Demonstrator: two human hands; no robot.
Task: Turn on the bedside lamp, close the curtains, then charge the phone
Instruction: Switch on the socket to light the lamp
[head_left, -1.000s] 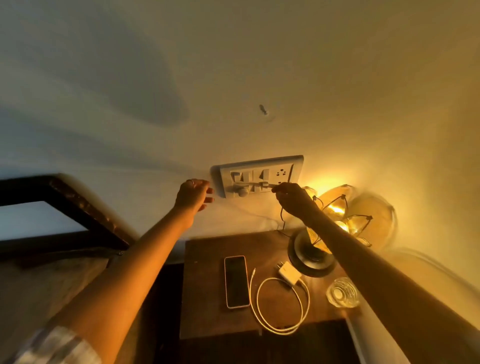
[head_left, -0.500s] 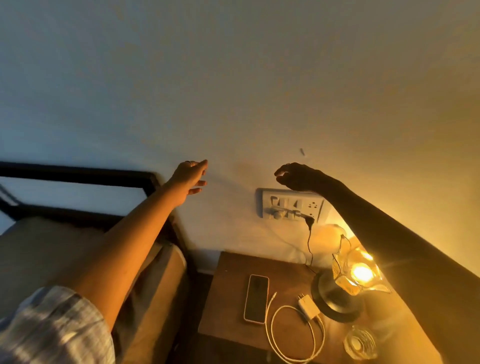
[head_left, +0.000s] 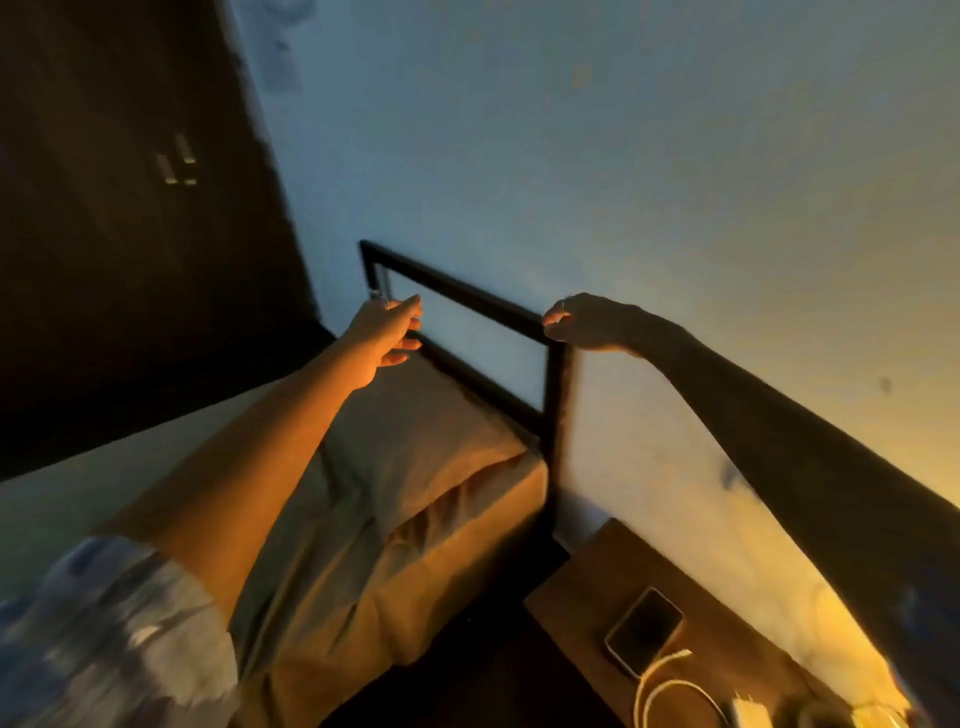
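Observation:
A phone (head_left: 643, 629) lies screen up on the wooden bedside table (head_left: 582, 582) at the lower right. A coiled white cable (head_left: 670, 688) and its white charger plug (head_left: 745, 713) lie just beside it. Warm lamp light glows from the bottom right corner, but the lamp itself is cut off and blurred. My left hand (head_left: 387, 332) is raised in the air with fingers spread and holds nothing. My right hand (head_left: 584, 322) hangs in front of the wall, fingers loosely curled, holding nothing. No curtains are in view.
A bed with a tan pillow (head_left: 415, 441) and a black metal headboard (head_left: 467, 301) stands left of the table against a pale wall. A dark wardrobe (head_left: 130, 208) with two metal handles fills the upper left.
The view has swung left, away from the switch panel and lamp, toward the bed and wardrobe. My right hand has left the switch panel; both hands stay raised and hold nothing.

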